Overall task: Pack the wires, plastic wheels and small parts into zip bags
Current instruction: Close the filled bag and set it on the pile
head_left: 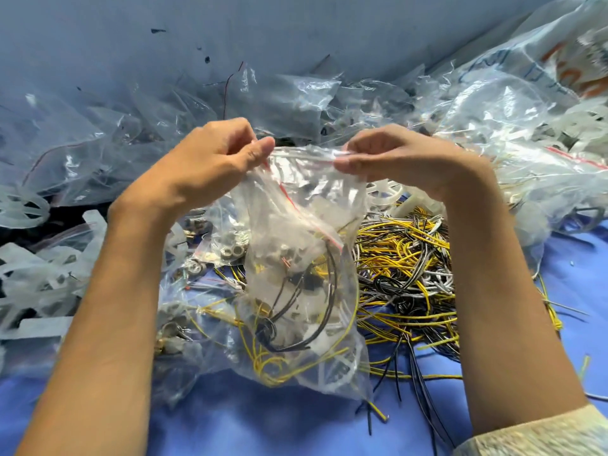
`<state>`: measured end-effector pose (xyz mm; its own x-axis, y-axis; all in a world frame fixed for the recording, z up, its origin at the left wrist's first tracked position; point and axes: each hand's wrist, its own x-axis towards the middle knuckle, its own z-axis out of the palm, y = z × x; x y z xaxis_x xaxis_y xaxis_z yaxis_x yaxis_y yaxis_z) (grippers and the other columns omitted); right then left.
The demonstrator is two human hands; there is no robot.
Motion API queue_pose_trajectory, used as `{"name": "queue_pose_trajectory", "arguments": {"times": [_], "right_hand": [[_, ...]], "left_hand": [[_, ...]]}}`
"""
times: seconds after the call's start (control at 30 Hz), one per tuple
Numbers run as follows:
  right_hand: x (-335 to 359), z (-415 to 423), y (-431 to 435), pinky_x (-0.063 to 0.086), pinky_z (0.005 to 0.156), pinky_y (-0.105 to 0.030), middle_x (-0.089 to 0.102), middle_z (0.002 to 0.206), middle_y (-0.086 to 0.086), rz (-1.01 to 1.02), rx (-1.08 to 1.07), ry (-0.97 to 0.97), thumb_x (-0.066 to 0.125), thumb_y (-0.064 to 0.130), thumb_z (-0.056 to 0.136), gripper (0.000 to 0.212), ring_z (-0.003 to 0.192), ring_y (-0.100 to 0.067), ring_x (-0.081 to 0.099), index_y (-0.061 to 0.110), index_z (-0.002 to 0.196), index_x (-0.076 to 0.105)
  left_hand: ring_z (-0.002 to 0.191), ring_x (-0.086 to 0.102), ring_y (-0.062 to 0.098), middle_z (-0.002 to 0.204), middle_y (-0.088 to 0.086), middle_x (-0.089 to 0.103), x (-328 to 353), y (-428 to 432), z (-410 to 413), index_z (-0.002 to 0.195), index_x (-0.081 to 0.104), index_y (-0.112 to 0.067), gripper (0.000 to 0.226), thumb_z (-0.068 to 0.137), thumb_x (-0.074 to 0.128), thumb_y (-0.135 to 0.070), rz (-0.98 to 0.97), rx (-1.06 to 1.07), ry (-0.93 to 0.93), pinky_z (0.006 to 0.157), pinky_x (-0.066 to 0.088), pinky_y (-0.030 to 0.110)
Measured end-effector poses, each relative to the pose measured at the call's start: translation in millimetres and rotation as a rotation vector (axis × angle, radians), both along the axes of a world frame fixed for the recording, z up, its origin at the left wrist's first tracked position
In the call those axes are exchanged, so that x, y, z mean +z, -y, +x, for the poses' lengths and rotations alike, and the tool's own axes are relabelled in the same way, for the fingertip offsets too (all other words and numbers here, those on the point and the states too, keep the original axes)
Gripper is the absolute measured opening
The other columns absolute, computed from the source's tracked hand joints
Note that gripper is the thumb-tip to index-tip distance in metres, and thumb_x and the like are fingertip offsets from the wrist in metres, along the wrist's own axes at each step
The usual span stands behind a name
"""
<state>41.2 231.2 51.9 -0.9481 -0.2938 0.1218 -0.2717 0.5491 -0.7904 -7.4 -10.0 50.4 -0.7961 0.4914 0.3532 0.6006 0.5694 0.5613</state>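
We hold a clear zip bag (296,225) up by its mouth with both hands. Our left hand (210,162) pinches the left end of the top edge between thumb and curled fingers, and our right hand (404,162) pinches the right end the same way, so the red-lined zip strip is stretched between the two thumbs. The bag hangs below and between our wrists, its bottom resting on the blue cloth (263,422). Inside it we can see yellow and black wires coiled low down and a white spoked plastic wheel (329,373) against the bottom corner.

Just beneath our right wrist lies a loose tangle of yellow, black and white wires (404,268), with another white wheel (386,190) right under the right palm. Under our left forearm, close beside the hanging bag, sit small clear bags of metal ring parts (230,250). Outward from our left arm lie pale translucent plastic pieces (39,278). Beyond both hands a heap of crumpled clear bags (289,103) spreads across, and past the right hand, further out, rises a large printed plastic sack (526,77). A light sleeve (543,436) covers our right arm near the elbow.
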Motion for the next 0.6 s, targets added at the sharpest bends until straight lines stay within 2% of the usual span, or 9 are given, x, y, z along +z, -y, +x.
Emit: {"name": "queue_pose_trajectory", "arguments": {"times": [0.07,0.13,0.2,0.3,0.37,0.43,0.5,0.6], "right_hand": [[4.9,1.1,3.4,0.054,0.082,-0.04,0.062,0.074,0.0,-0.273,0.024,-0.005,0.059,0.032,0.084,0.028,0.077,-0.013,0.062,0.006,0.079,0.068],[10.0,0.7,5.3,0.058,0.075,-0.035,0.064,0.068,0.007,-0.454,0.029,-0.033,0.056,0.025,0.088,0.022,0.071,-0.011,0.067,0.019,0.07,0.065],[7.9,-2.0,4.5,0.058,0.067,-0.031,0.064,0.07,0.004,-0.373,-0.036,-0.069,0.061,0.027,0.089,0.018,0.068,-0.012,0.067,0.018,0.074,0.056],[-2.2,-4.6,-2.2,0.057,0.071,-0.03,0.063,0.089,-0.019,-0.124,-0.061,-0.007,0.063,0.033,0.082,0.021,0.077,-0.02,0.063,0.013,0.082,0.055],[-4.3,-2.6,-4.6,0.056,0.069,-0.027,0.064,0.103,-0.027,-0.123,-0.061,0.022,0.064,0.038,0.074,0.026,0.083,-0.024,0.064,0.014,0.082,0.058],[-3.1,-2.6,-3.2,0.056,0.066,-0.025,0.068,0.104,-0.02,-0.16,-0.051,0.018,0.066,0.04,0.073,0.028,0.082,-0.023,0.066,0.013,0.079,0.059],[-2.3,-3.8,-1.1,0.057,0.069,-0.027,0.071,0.098,-0.016,-0.159,-0.036,0.006,0.067,0.041,0.073,0.031,0.078,-0.018,0.068,0.012,0.077,0.059],[-2.2,-4.3,-1.7,0.057,0.075,-0.029,0.072,0.085,-0.013,-0.192,-0.017,-0.006,0.072,0.039,0.078,0.03,0.077,-0.015,0.069,0.013,0.069,0.059]], "left_hand": [[0.05,0.036,0.001,0.058,-0.009,0.046,6.8,-3.1,4.3,0.072,0.053,-0.016,0.027,0.094,0.056,-0.031,0.247,-0.065,-0.087,0.052,0.031,0.019],[0.048,0.033,0.002,0.055,-0.011,0.047,14.8,-2.9,7.4,0.068,0.049,-0.024,0.024,0.089,0.059,-0.031,0.404,-0.087,-0.187,0.047,0.027,0.015],[0.048,0.033,0.002,0.059,-0.001,0.045,14.0,-0.8,6.5,0.071,0.055,-0.021,0.022,0.088,0.061,-0.033,0.34,-0.063,-0.211,0.047,0.026,0.014],[0.045,0.036,0.002,0.058,-0.001,0.043,-0.3,6.5,-1.6,0.08,0.065,-0.009,0.026,0.089,0.064,-0.033,0.094,0.004,-0.075,0.044,0.025,0.011],[0.046,0.036,0.003,0.058,-0.001,0.045,-4.5,9.3,-4.4,0.08,0.067,-0.01,0.028,0.089,0.063,-0.035,0.049,0.051,-0.034,0.045,0.026,0.013],[0.043,0.035,0.002,0.049,-0.01,0.041,-2.1,8.9,-3.9,0.077,0.067,-0.009,0.031,0.089,0.061,-0.036,0.078,0.053,-0.016,0.041,0.025,0.011],[0.037,0.03,0.005,0.043,-0.012,0.035,0.4,7.9,-2.3,0.075,0.065,-0.002,0.038,0.091,0.059,-0.036,0.09,0.017,0.021,0.036,0.02,0.01],[0.036,0.023,0.006,0.049,-0.002,0.035,4.4,8.5,3.7,0.066,0.064,-0.006,0.045,0.087,0.058,-0.046,0.045,-0.071,0.061,0.035,0.017,0.011]]}}
